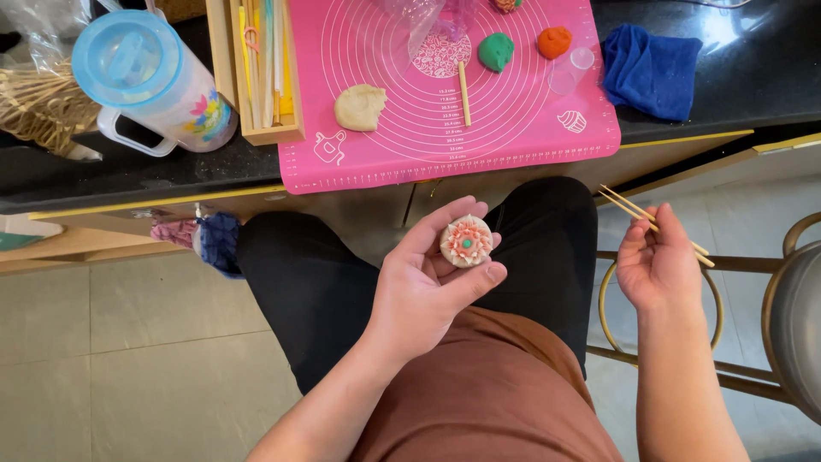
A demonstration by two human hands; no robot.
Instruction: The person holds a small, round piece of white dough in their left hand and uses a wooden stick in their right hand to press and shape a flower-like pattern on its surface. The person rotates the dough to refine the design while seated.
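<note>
So right now my left hand (428, 282) has the little dough flower (466, 241) sitting on my fingertips, fingers cupped under it and thumb resting light against its edge, out over my lap just in front of the counter. The pale disc has orange-pink petals and a green dot in the middle. My right hand (654, 261) is off to the side, well apart from it, pinching two thin wooden sticks (654, 224) between thumb and fingers.

Tip, as far as I can judge: hold the disc by its rim and underside only. The petals look soft and a thumb on top would likely flatten them. Keep it level so it doesn't slide off the fingertips. The sticks should come in from the side at a low angle, tips first, with barely any pressure.

Up on the pink mat (590, 141) there's a plain dough lump (359, 107), a green ball (495, 51) and an orange ball (554, 41), plus another stick (464, 93).
</note>
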